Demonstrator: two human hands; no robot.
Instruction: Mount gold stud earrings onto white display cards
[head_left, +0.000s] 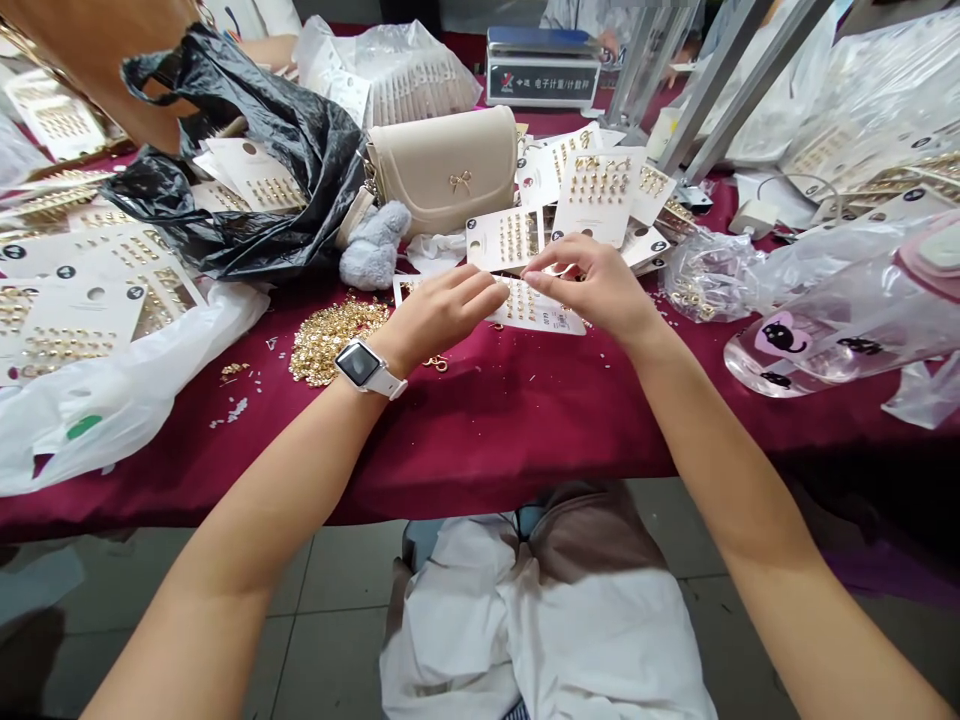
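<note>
My left hand, with a white watch at the wrist, rests over an earring card lying on the cloth. Its fingers are closed together at the card's near side. Over the same card, my right hand holds thumb and forefinger in a pinch; whatever is between the tips is too small to make out. Rows of small gold earrings show on the card between both hands. Left of my left wrist lies a pile of loose gold pieces. A gold clasp-like piece sits just below that hand.
Behind my hands stand a cream handbag with a grey plush charm and more earring cards. A black plastic bag is at left, a clear bottle at right. A digital scale stands at the back.
</note>
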